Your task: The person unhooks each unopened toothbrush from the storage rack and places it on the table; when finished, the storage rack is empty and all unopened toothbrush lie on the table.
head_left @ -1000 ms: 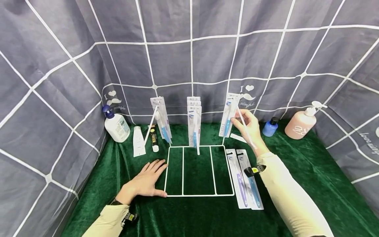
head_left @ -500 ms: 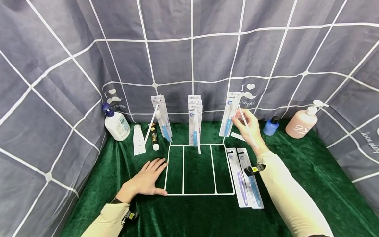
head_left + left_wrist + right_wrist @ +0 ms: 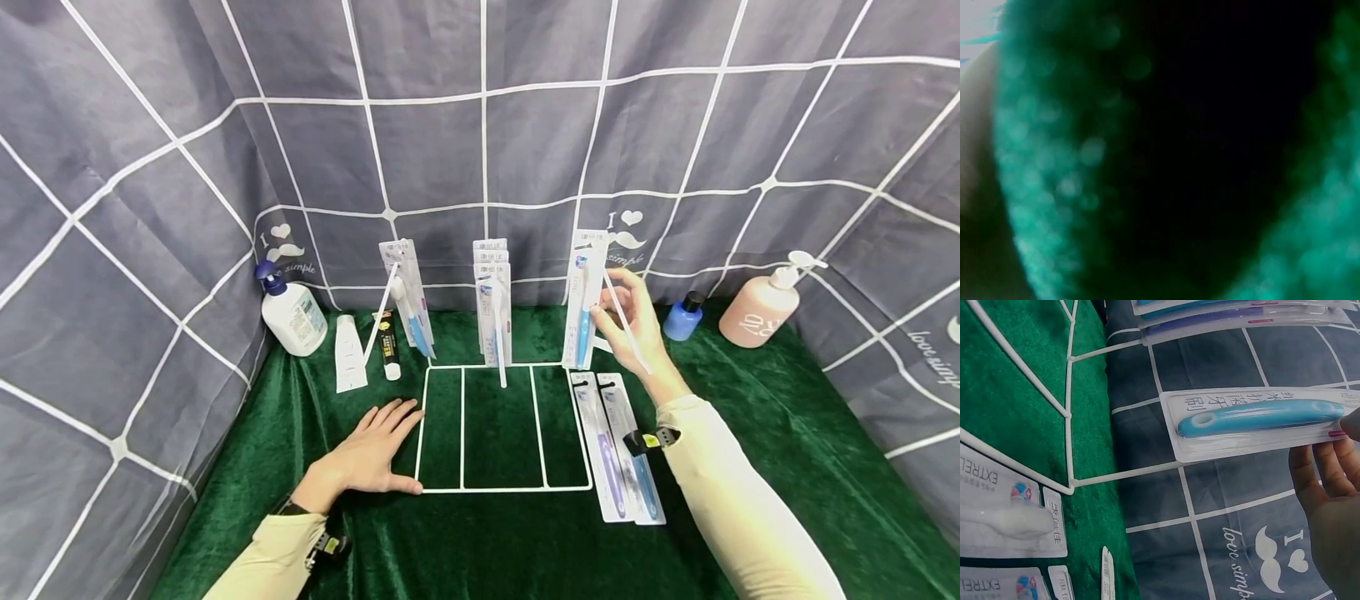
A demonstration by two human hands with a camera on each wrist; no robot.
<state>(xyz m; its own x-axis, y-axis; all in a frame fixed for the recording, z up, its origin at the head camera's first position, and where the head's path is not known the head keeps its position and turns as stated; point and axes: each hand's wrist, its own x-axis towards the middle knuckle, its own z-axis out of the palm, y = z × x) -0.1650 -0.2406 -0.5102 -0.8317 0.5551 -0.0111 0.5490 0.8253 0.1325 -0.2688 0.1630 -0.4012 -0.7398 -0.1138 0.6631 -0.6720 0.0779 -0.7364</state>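
Note:
My right hand [image 3: 636, 321] pinches a packaged blue toothbrush [image 3: 582, 321] between thumb and fingers, upright beside the right prong [image 3: 626, 321] of a white wire rack. In the right wrist view the blue handle [image 3: 1260, 417] shows through clear packaging. Whether the pack's top is on the prong I cannot tell. Packaged toothbrushes hang at the rack's middle [image 3: 492, 317] and left [image 3: 408, 304]. My left hand [image 3: 371, 454] lies spread on the green cloth, fingertips and thumb at the left side of the rack's base [image 3: 506, 492]. The left wrist view is a dark green blur.
Two packaged toothbrushes, purple [image 3: 606, 450] and blue [image 3: 633, 450], lie right of the base. At left are a white pump bottle [image 3: 295, 318], a white tube [image 3: 349, 357] and a black tube [image 3: 387, 346]. A blue bottle [image 3: 683, 318] and pink pump bottle [image 3: 759, 312] stand at right.
The toothbrush in my right hand has come nearer to me and its lower end has dropped, so it stands straighter. My left hand has stayed in place.

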